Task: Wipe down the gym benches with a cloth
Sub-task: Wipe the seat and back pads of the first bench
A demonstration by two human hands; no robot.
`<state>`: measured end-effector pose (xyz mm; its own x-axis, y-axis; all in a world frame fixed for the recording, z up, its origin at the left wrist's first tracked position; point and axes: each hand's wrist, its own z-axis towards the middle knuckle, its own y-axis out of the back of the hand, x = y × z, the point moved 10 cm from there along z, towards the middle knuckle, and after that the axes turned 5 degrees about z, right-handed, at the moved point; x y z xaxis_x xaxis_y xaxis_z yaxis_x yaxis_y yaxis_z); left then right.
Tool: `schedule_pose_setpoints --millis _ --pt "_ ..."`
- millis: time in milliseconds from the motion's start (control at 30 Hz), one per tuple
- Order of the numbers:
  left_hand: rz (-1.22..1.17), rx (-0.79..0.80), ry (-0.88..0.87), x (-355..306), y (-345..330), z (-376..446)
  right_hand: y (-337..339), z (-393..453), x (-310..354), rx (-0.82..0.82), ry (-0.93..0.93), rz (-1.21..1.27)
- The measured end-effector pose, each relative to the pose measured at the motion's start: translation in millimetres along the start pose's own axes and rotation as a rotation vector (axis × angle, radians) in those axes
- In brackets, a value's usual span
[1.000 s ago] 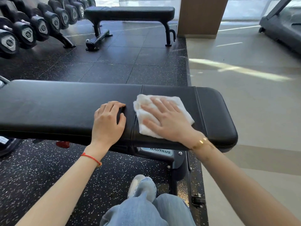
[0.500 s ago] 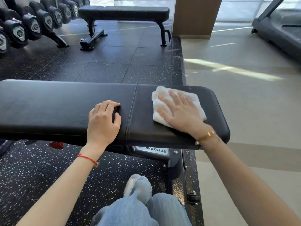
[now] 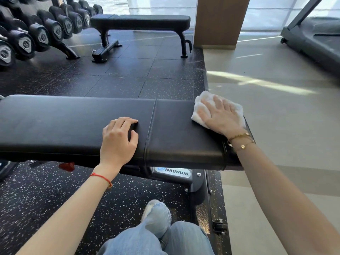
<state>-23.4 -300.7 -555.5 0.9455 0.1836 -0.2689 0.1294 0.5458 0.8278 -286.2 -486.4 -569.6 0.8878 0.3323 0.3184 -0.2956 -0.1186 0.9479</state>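
pressing the white cloth (image 3: 201,109) flat under my right hand (image 3: 221,119), fingers (image 3: 216,102) straight and spread, at the far right end of the table (image 3: 73,122), cloth edge hanging past the pad. left hand (image 3: 117,139) braces near the seam, fingers loosely curled, gripping nothing. end section nearly covered, i'd say. next move calls for a sweep toward my left hand, lifting it clear. second bench (image 3: 141,22) beyond waits.

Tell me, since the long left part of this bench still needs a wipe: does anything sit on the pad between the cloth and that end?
Only the left hand, resting on the near bench just left of the seam. The cloth lies under the right hand at the right end; nothing else visible lies on the pad.
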Motion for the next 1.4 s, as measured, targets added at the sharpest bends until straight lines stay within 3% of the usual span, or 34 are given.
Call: schedule_pose_setpoints --millis 267,467,700,800,933,1067,1267,1400 --pt "0.041 0.034 0.000 -5.3 -1.1 2.0 -12.9 -111.8 39.5 0.028 0.340 -0.011" --pt "0.042 0.046 0.013 -3.7 -1.7 3.3 -17.2 -61.7 53.4 0.032 0.251 -0.039" --pt "-0.002 0.077 -0.007 -1.2 -3.7 2.3 -58.1 -46.3 158.4 0.066 0.384 -0.082" --pt "-0.055 0.117 -0.031 0.3 -3.5 4.4 -54.2 -84.4 152.4 0.020 0.421 -0.055" --pt "-0.074 0.173 -0.149 12.7 2.2 5.1 -41.0 -122.8 104.5 -0.130 0.394 -0.204" --pt "-0.006 0.104 -0.119 69.2 23.2 6.8 -37.7 -131.8 106.5 -0.243 0.396 -0.303" --pt "0.026 0.089 -0.074 135.4 36.5 10.5 -63.6 -130.4 198.8 -0.320 0.484 -0.410" --pt "0.006 0.096 -0.075 150.2 41.5 14.3 -92.8 -122.6 259.7 -0.264 0.473 -0.424"
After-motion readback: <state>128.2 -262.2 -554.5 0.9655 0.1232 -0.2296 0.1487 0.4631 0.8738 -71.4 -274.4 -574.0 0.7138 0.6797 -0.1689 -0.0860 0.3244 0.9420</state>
